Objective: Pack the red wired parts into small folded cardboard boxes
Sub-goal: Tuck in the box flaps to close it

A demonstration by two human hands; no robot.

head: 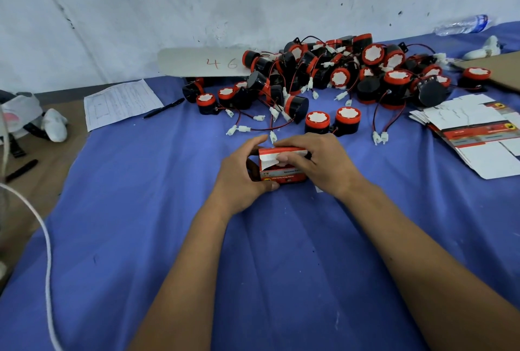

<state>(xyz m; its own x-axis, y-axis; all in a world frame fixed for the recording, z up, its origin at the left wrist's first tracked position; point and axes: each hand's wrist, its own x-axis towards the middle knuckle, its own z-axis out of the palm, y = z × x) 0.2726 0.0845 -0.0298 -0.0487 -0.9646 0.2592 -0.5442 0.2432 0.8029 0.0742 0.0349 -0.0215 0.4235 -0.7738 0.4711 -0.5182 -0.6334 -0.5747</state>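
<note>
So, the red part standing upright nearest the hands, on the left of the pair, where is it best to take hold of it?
Probably by the round body, from above. That red part stands upright with its white-faced cap up, so thumb and fingers can close around the red rim and black side. Its right side nearly touches the neighbour part; the near and far sides look freer.

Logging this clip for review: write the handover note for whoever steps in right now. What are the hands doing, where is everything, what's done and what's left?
Left hand grips the left end of the small red box; right hand holds its right side, thumb on the white top flap.
The box sits on the blue cloth, flap not yet tucked shut; its contents are hidden.
The pile of red wired parts lies behind, unpacked.
The flat box blanks are stacked at right.
Left: close this box, then fold and fill more.
</note>
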